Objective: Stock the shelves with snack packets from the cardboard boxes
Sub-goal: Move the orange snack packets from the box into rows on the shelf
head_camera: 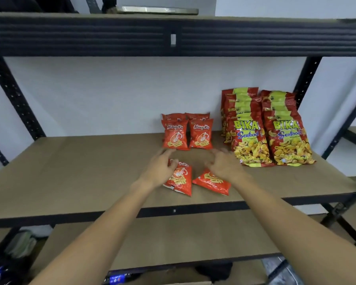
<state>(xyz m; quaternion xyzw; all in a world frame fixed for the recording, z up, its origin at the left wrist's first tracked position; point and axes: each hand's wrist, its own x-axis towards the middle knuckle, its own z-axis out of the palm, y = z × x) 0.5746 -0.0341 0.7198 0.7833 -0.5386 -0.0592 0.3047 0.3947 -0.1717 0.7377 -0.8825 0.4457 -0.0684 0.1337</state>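
Where small packets [180, 177] lie flat, upright Bika bags [251, 140] just right.

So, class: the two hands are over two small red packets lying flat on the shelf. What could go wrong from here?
The left hand and right hand work close to the upright small packets; a nudge could topple them. The flat packets lie near the shelf front edge and might slide off.

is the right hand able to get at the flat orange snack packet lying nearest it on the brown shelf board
Probably yes: the right hand hovers over the flat orange snack packet, covering its far end, with nothing between them on the brown shelf board.
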